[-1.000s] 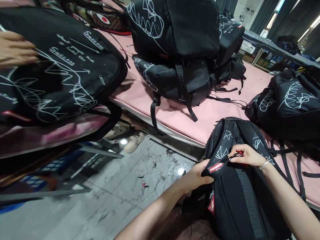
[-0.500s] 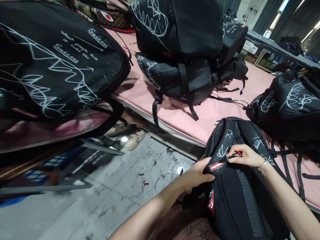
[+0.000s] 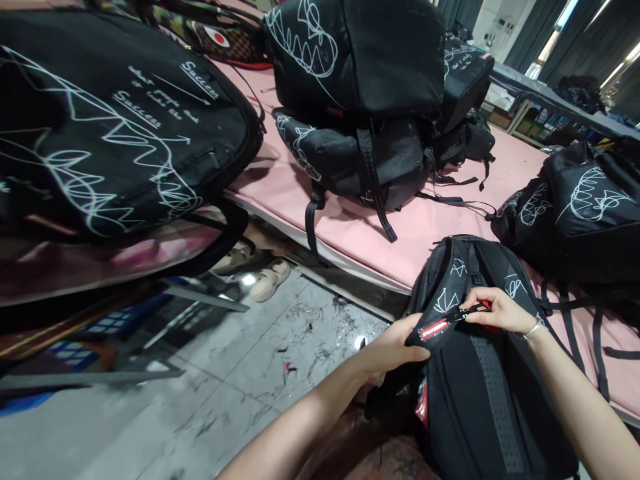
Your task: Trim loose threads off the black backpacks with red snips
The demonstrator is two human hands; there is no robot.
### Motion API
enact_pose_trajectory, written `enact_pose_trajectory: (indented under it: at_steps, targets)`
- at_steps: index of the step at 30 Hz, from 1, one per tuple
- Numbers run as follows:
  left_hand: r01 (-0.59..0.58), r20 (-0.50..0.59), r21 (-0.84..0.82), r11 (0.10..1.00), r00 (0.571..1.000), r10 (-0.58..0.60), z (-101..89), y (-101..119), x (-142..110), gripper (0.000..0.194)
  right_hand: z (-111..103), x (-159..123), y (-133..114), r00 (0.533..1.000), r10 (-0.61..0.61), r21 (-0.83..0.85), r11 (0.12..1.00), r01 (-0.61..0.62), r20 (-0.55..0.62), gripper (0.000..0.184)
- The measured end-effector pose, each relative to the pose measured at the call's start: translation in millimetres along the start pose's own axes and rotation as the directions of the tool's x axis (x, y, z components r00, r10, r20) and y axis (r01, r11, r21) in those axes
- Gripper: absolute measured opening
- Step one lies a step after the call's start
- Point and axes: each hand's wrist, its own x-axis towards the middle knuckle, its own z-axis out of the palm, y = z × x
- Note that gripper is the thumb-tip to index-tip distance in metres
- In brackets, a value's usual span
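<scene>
A black backpack [image 3: 480, 373] with white scribble print lies in front of me, half on the pink table's edge. My left hand [image 3: 395, 347] is closed on the bag's top edge, where a red and white label [image 3: 433, 329] shows. My right hand [image 3: 497, 310] pinches a small red-handled tool [image 3: 470, 311], likely thread snips, whose tip points at the label. A thin bracelet sits on my right wrist.
The pink table [image 3: 425, 233] carries a stack of black backpacks [image 3: 360, 100] and more at the right [image 3: 575, 207]. A large black backpack [image 3: 115, 127] lies at the left. Thread scraps litter the grey floor [image 3: 280, 360]; beige shoes [image 3: 265, 277] sit under the table.
Another person's hand at the far left has gone from view. My hands and the backpack have barely shifted; the view has moved slightly.
</scene>
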Motion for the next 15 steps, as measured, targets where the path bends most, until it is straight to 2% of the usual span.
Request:
enact_pose_trajectory:
  at_steps: [8,15]
  targets:
    - [-0.019,0.024,-0.004,1.0,1.0,0.019,3.1,4,0,0.061,11,7,-11,0.998,-0.058,-0.004,0.998,0.058,0.022,0.026]
    - [0.03,0.017,-0.052,0.998,0.999,-0.029,2.2,4,-1,0.064,0,-2,-8,1.0,-0.017,-0.02,1.0,0.017,-0.016,0.027]
